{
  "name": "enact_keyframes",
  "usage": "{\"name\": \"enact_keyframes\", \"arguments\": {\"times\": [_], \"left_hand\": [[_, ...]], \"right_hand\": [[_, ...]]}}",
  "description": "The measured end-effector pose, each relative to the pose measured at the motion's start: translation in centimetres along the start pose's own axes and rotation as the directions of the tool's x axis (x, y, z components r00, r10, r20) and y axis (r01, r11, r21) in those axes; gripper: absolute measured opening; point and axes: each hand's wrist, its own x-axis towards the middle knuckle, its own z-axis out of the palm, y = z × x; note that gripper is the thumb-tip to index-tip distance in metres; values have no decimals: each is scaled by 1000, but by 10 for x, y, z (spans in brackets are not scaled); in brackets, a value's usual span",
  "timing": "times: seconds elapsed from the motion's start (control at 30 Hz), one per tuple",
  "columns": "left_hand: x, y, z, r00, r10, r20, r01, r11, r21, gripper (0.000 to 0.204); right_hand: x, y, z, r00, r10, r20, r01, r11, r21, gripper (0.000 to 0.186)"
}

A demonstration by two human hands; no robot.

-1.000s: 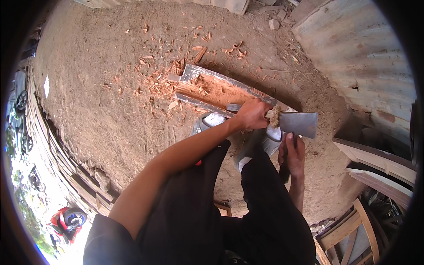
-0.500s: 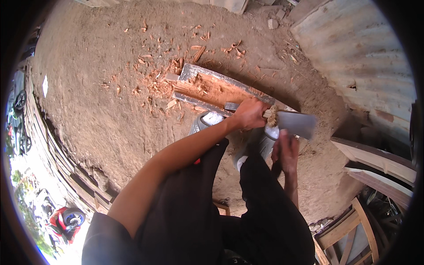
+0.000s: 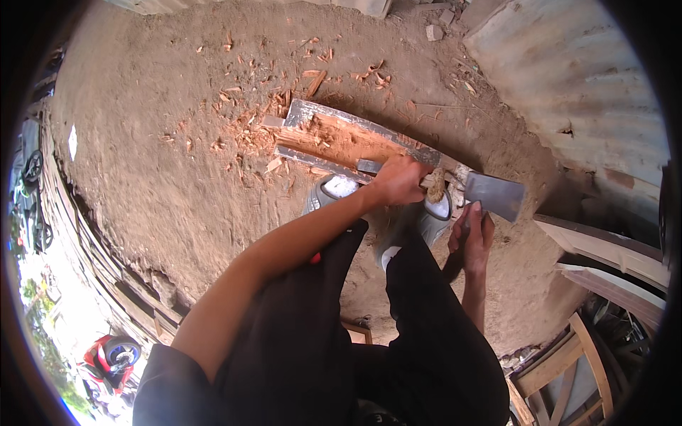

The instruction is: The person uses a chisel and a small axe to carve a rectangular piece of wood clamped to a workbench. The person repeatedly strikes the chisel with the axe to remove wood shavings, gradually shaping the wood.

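Note:
A hollowed wooden piece with flaking grey edges (image 3: 334, 135) lies across the dirt in front of my shoes (image 3: 341, 186), with shavings inside. My left hand (image 3: 401, 181) is closed on a chisel, its flat metal part (image 3: 368, 166) lying in the hollow and its frayed wooden end (image 3: 437, 186) sticking out to the right. My right hand (image 3: 474, 238) grips a broad steel blade (image 3: 495, 195) by a dark handle, mostly hidden behind the fingers. The blade is just right of the chisel's frayed end, apart from it.
Wood chips (image 3: 249, 135) are scattered around the piece's left end. A corrugated metal sheet (image 3: 561, 78) stands at upper right, with boards (image 3: 604, 245) and a wooden frame (image 3: 579, 355) below it. Stacked planks (image 3: 106, 263) line the left, beside motorbikes (image 3: 114, 355).
My right hand and the steel blade have moved rightward, opening a gap from the chisel's frayed end. My left hand still holds the chisel, shifted very slightly.

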Motion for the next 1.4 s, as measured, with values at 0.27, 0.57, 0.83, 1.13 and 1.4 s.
{"name": "enact_keyframes", "arguments": {"times": [0.27,0.57,0.83,1.13,1.4], "left_hand": [[-5,4,1,999,35,40,-37,999,40,27],[-1,-7,-6,999,41,13,-42,997,60,37],[-13,-1,-8,976,207,67,-209,978,24,40],[-5,7,-17,989,70,132,-67,997,-24,32],[-3,7,-20,989,9,145,-5,1000,-26,35]], "right_hand": [[5,11,-13,995,6,99,13,980,-197,46],[0,6,0,985,86,152,-54,979,-198,43],[-23,-9,-3,995,53,80,-56,998,33,46],[-27,-6,-2,988,99,114,-93,994,-57,49],[-11,-10,6,990,53,132,-17,967,-256,42]]}}
